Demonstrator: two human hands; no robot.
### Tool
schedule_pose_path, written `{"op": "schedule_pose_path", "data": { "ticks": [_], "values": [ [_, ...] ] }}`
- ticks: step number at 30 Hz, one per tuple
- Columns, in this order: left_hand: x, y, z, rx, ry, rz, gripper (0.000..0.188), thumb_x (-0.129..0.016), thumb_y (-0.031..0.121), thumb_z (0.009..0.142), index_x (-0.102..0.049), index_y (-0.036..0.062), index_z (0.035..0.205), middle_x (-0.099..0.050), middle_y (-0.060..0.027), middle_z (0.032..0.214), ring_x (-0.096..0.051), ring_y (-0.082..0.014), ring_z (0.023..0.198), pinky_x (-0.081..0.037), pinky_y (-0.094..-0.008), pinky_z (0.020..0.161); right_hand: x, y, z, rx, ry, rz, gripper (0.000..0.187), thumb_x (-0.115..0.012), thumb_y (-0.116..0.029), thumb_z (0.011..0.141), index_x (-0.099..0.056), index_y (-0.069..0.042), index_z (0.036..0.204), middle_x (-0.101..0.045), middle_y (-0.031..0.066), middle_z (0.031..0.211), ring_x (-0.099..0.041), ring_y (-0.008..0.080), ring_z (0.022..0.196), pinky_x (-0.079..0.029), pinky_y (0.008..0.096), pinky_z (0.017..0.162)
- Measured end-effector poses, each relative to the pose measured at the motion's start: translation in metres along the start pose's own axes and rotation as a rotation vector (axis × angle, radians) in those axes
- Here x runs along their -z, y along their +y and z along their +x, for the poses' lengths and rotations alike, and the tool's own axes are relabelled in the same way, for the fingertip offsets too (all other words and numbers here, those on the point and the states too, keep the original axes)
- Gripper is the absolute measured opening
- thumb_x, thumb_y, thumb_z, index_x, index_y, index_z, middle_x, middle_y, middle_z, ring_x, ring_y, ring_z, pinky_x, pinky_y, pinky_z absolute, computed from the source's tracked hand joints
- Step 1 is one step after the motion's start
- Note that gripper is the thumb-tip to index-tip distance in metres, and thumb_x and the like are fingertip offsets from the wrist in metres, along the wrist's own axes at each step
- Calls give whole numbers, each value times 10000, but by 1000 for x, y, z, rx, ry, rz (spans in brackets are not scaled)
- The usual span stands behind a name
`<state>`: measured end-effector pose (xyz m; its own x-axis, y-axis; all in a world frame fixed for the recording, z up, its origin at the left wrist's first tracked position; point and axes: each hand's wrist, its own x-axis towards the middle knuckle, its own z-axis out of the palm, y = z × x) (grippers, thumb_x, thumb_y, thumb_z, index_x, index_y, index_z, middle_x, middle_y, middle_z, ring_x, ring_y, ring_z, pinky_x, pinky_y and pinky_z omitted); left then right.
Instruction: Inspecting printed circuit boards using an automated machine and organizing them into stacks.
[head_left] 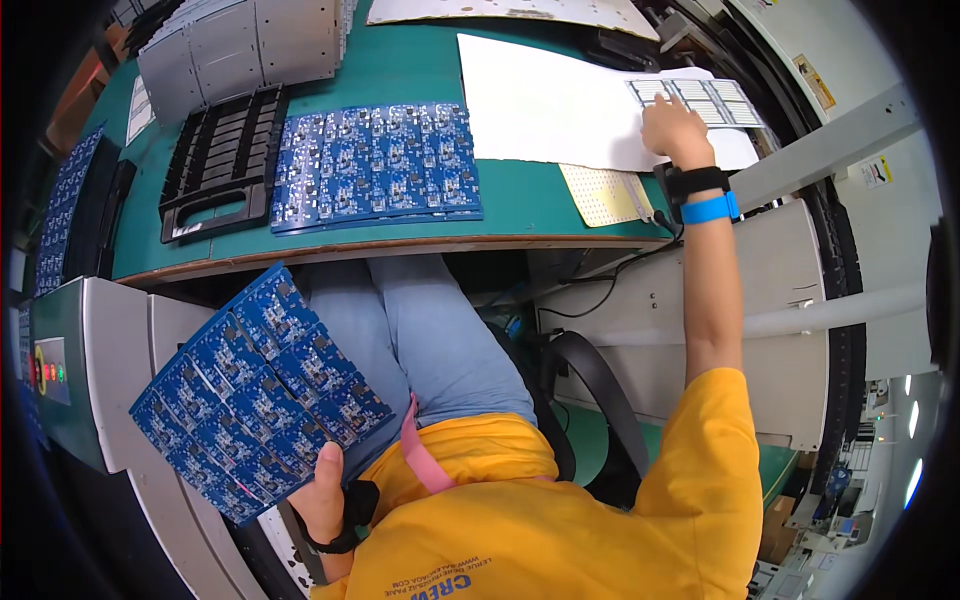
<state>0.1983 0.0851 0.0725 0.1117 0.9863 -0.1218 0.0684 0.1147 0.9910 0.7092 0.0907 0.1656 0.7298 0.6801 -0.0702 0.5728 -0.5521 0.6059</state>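
Observation:
My left hand (322, 500) grips a blue circuit board panel (262, 395) by its lower edge, thumb on top. The panel is tilted over my lap, its rows of small components facing up. At the far right, my right hand (675, 130) is stretched out, its fingers closed at the near edge of a pale panel with grey strips (715, 102). Part of that edge is hidden under the hand. White paper sheets (540, 110) lie beneath and beside it. A stack of blue circuit board panels (378, 165) rests on the green table to the left.
Beside the stack lies a black slotted rack (222, 165), with upright grey metal plates (240, 50) behind it. A perforated yellowish board (606, 195) and a black cable (610, 285) are near the table's front edge. A white machine rail (830, 150) crosses beside my right arm.

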Motion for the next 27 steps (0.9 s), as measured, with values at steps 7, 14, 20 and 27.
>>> {"op": "schedule_pose_path", "data": {
  "ticks": [7, 14, 20, 27],
  "values": [
    [2, -1, 2, -25, -8, -85, 763, -703, 192, 735, -257, 43, 1336, -479, -103, 1201, -491, -225, 1063, -380, -340, 944, -15, 14, -3, -69, -214, -66, 453, -457, -103, 812, -492, -119, 1263, -294, -6, 1450, -283, 310, 1323, -260, 519, 1046],
    [1, 5, 5, 14, -21, -30, 732, -691, 226, 707, -302, 43, 1299, -463, -111, 1201, -485, -248, 1076, -365, -363, 964, -8, -18, -30, 96, 22, 62, 437, -414, -216, 896, -387, -172, 1330, -270, -48, 1456, -285, 291, 1323, -275, 533, 1032],
    [-1, 5, 0, -40, -53, -101, 771, -723, 180, 730, -264, 39, 1333, -486, -100, 1187, -490, -210, 1049, -382, -333, 930, 25, -87, -29, 514, 260, 470, 454, -467, -195, 913, -361, -55, 1332, -281, 43, 1447, -339, 335, 1278, -361, 387, 1014],
    [5, 0, -4, -14, 3, -27, 775, -716, 189, 734, -252, 43, 1337, -473, -103, 1204, -484, -214, 1066, -376, -334, 940, 60, -78, -58, 719, 439, 971, 338, -556, -183, 886, -535, -156, 1223, -459, 114, 1327, -422, 289, 1235, -408, 392, 963]
  ]
}}
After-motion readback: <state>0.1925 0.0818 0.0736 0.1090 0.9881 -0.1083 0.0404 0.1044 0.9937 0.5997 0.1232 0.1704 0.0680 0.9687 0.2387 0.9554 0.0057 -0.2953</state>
